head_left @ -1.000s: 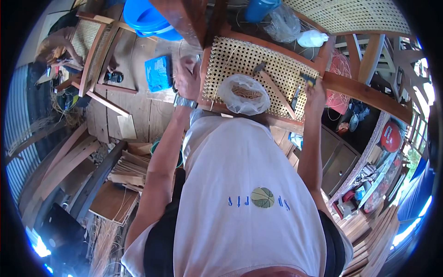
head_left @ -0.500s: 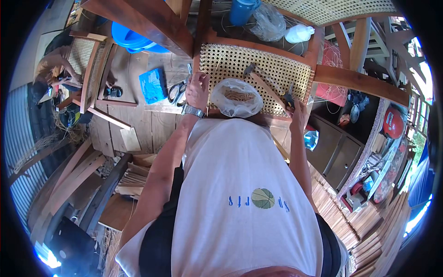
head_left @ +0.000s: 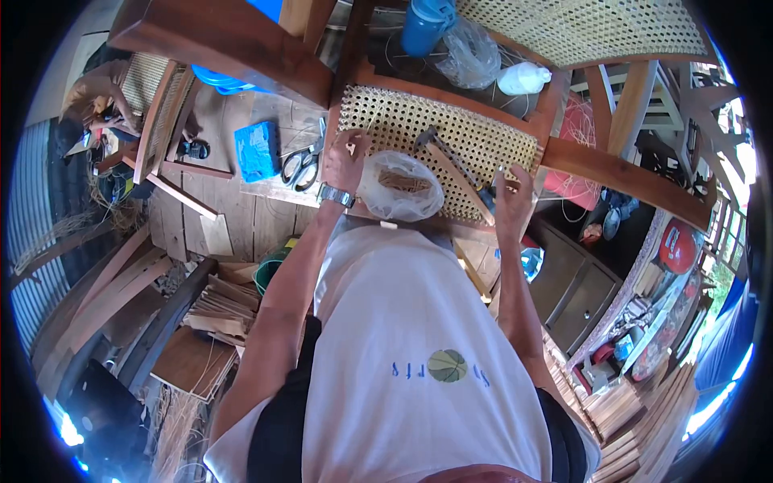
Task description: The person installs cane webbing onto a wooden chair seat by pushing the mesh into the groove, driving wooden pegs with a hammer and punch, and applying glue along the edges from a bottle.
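My left hand [head_left: 345,165], with a watch on its wrist, is at the left edge of a woven cane panel [head_left: 403,109] in a brown wooden frame. Its fingers are curled together, and what they pinch is too small to make out. Over the panel's right side, my right hand [head_left: 513,197] has its fingers apart and holds nothing. Just left of it lies a dark tool [head_left: 485,196], partly hidden, beside a hammer [head_left: 452,169] with a wooden handle. A clear plastic bag [head_left: 403,201] of short brown sticks rests on the panel's front left.
Scissors [head_left: 299,170] and a blue packet [head_left: 257,151] lie left of the panel. Behind it are a blue container [head_left: 427,26] and a white bottle [head_left: 524,78]. A wooden beam [head_left: 628,179] extends right. Another person [head_left: 95,95] sits at the far left.
My right hand has let go of the dark tool, which now lies by the hammer, and its fingers have spread. My left hand's fingers have curled at the panel's edge. The view has shifted slightly.
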Demonstrator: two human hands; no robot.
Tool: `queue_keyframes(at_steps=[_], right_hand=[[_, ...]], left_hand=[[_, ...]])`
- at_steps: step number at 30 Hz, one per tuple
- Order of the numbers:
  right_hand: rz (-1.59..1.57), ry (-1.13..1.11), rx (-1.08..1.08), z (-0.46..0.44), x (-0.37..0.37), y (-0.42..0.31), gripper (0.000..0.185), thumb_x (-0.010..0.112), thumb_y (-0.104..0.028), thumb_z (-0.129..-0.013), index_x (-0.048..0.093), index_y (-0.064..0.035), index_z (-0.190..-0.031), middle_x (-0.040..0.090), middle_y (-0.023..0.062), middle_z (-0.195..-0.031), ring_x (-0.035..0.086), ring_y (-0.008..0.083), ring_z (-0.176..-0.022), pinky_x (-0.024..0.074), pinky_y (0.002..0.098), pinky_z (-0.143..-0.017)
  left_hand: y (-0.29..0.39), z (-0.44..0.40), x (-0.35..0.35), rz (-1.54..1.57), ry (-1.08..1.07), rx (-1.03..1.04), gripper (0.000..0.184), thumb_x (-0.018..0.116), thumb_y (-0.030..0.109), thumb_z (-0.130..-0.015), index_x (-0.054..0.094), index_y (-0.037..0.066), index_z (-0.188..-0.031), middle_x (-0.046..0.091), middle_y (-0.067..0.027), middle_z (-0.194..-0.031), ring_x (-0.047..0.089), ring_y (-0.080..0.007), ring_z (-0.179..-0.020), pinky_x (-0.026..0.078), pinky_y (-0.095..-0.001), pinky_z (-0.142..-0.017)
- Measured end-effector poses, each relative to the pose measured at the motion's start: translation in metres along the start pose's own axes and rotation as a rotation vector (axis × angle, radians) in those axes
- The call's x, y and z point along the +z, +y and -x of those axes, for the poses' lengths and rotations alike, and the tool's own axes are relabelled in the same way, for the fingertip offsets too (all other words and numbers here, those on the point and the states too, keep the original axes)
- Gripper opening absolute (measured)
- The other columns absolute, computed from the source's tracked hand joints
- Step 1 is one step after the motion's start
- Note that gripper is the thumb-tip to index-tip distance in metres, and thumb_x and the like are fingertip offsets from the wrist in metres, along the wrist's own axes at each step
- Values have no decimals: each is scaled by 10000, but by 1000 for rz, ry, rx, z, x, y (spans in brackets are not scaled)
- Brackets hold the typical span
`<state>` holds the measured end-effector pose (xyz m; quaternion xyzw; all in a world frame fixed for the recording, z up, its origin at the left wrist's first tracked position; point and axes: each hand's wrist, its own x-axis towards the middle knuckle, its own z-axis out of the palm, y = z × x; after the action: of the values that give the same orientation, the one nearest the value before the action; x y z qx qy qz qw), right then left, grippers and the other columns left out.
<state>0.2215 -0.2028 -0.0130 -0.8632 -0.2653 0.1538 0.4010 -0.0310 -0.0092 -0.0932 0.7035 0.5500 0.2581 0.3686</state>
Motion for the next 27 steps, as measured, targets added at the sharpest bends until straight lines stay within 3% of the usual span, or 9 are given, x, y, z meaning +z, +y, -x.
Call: queue_keyframes(at_steps=[5,8,12,15,18,19,20,22,27], right_hand=[[-156,-227,-308,-61,61,-34,342,707,-105,-918,576,-42,-1228,608,96,-1181,615,142,-972,530,271,-783],[-267,-246,-71,-74,75,-43,377,716,-119,-912,559,-28,-1244,594,114,-1215,601,166,-1053,524,282,-816],[-388,-13,-62,-92,67,-21,479,753,-134,-877,523,1,-1275,570,148,-1245,575,201,-1129,517,304,-856],[-161,142,-55,-148,51,28,646,810,-159,-814,466,36,-1324,540,178,-1290,543,258,-1196,489,343,-950],[10,141,-77,-203,54,53,1007,909,-297,-662,354,55,-1424,468,225,-1391,487,322,-1283,381,404,-1095],[-78,120,-123,-226,61,69,1025,915,-319,-647,356,46,-1425,473,225,-1392,493,326,-1278,385,409,-1092],[-165,102,-162,-239,71,82,1043,921,-341,-632,359,37,-1425,478,224,-1394,499,330,-1272,390,414,-1089],[-128,84,-22,-236,79,63,1046,930,-321,-617,370,33,-1427,493,206,-1386,513,312,-1254,402,399,-1083],[-151,164,115,-230,76,30,985,941,-302,-599,440,13,-1386,570,180,-1292,571,291,-1174,445,400,-1042]], left_hand=[[3,10,-8,-99,33,-45,241,719,201,-886,697,66,-1084,722,-125,-979,691,-262,-816,538,-360,-705],[1,20,-14,-121,65,-38,238,716,191,-888,709,76,-1097,721,-109,-966,689,-252,-817,536,-342,-695],[9,26,-26,-105,76,-186,245,742,91,-849,695,61,-1087,690,-101,-894,669,-247,-807,535,-371,-726],[10,23,-28,-194,86,-224,243,744,153,-865,692,63,-1084,690,-114,-920,656,-257,-794,524,-385,-708],[22,13,-24,-177,185,-103,251,737,158,-872,684,66,-1100,679,-127,-961,634,-261,-753,502,-385,-666],[20,9,-23,-229,205,-2,254,723,182,-890,694,81,-1122,689,-49,-924,512,-154,-601,433,-317,-573],[36,5,-21,-224,209,-23,249,721,185,-893,695,78,-1116,685,-46,-908,489,-140,-586,426,-312,-562],[57,-2,-19,-225,167,-45,249,721,142,-887,669,42,-1109,664,-114,-976,598,-241,-691,490,-365,-627],[97,-8,1,-96,118,-40,289,757,123,-855,673,45,-1121,681,-92,-992,550,-168,-634,473,-301,-580]])
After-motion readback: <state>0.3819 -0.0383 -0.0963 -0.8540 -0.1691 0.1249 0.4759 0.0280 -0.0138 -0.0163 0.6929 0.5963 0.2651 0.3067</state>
